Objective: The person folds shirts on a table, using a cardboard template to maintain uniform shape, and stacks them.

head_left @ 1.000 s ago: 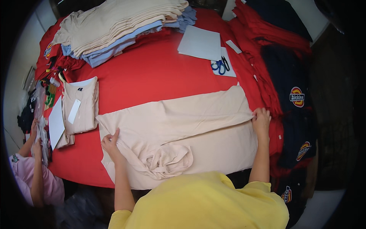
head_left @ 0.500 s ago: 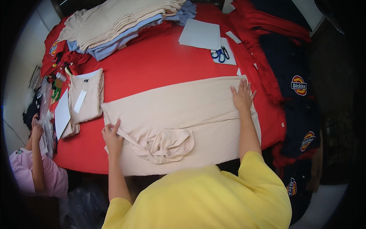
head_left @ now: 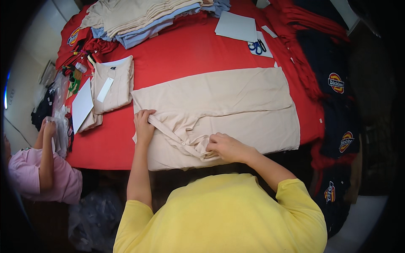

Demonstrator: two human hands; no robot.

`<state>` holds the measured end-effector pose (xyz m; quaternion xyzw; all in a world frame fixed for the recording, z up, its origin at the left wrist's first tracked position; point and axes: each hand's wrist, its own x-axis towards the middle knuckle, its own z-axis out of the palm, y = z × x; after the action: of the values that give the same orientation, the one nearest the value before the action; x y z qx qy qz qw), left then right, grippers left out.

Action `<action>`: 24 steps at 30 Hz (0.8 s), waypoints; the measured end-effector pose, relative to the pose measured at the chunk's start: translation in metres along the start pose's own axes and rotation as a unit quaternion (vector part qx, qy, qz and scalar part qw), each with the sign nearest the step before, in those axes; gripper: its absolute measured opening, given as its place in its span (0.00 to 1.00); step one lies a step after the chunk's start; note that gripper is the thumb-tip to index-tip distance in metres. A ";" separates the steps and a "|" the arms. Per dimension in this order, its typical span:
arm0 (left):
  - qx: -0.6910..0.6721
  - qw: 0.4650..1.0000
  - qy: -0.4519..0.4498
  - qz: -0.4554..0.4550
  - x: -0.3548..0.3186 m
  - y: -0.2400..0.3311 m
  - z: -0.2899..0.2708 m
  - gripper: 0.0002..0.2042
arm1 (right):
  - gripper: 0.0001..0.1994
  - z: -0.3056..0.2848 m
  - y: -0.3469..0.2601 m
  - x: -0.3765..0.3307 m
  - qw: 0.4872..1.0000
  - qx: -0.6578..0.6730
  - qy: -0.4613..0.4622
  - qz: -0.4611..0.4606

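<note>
A beige garment (head_left: 236, 95) lies spread across the near part of the red-covered table, with a narrow buttoned band and bunched cloth toward its near left. At its left side, my left hand (head_left: 144, 125) grips the garment at the upper end of the band. My right hand (head_left: 228, 147) has its fingers closed on the bunched cloth near the garment's front edge; the fingertips are partly hidden. Just beyond my left hand sits a folded beige garment (head_left: 122, 84) with a white tag (head_left: 105, 90).
Stacked beige and blue garments (head_left: 139, 19) lie at the far left. White sheets (head_left: 236, 26) and blue-handled scissors (head_left: 254, 47) rest at the far right, near dark garments with patches (head_left: 320, 59). A white card (head_left: 82, 106) leans by the folded garment. A co-worker in pink (head_left: 55, 177) handles clear plastic at left.
My right hand has left the garment's far right corner and come in to the bunched cloth, which now lies more spread out. My left hand stays at the left side. The view has shifted.
</note>
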<state>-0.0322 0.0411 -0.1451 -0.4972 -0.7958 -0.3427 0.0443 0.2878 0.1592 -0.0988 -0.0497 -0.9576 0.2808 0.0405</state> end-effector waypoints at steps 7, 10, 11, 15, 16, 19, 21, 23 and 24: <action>0.016 0.995 -0.098 -0.021 0.018 -0.015 -0.013 0.23 | 0.13 -0.112 0.048 0.032 0.946 0.151 0.262 0.120; -0.021 0.991 -0.133 -0.024 0.031 -0.008 -0.021 0.31 | 0.13 -0.101 0.072 0.011 0.883 -0.100 0.392 0.237; -0.020 0.991 -0.130 -0.018 0.029 -0.010 -0.024 0.33 | 0.12 -0.090 0.063 0.003 0.875 -0.092 0.413 0.234; -0.038 0.993 -0.110 -0.024 0.017 -0.017 -0.032 0.36 | 0.22 -0.026 -0.011 -0.037 0.925 0.218 -0.150 0.272; -0.020 0.995 -0.096 -0.005 0.016 -0.016 -0.031 0.35 | 0.26 -0.002 -0.028 -0.039 0.908 0.218 -0.257 0.251; 0.019 0.997 -0.061 0.031 0.015 -0.013 -0.025 0.31 | 0.41 0.117 -0.019 -0.053 0.891 0.177 -0.268 0.321; 0.019 0.998 -0.050 0.026 0.008 -0.015 -0.019 0.26 | 0.39 0.140 -0.015 -0.017 0.806 0.281 -0.305 0.422; 0.010 0.998 -0.052 0.039 0.008 -0.011 -0.015 0.20 | 0.35 0.215 -0.008 -0.027 0.829 0.415 -0.118 0.356; 0.007 0.998 -0.052 0.046 0.009 -0.013 -0.016 0.18 | 0.33 0.223 -0.010 -0.023 0.830 0.444 -0.083 0.327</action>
<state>-0.0513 0.0355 -0.1358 -0.5504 -0.7757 -0.3081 0.0223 0.2861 0.0293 -0.2820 -0.3135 -0.6575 0.6753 -0.1160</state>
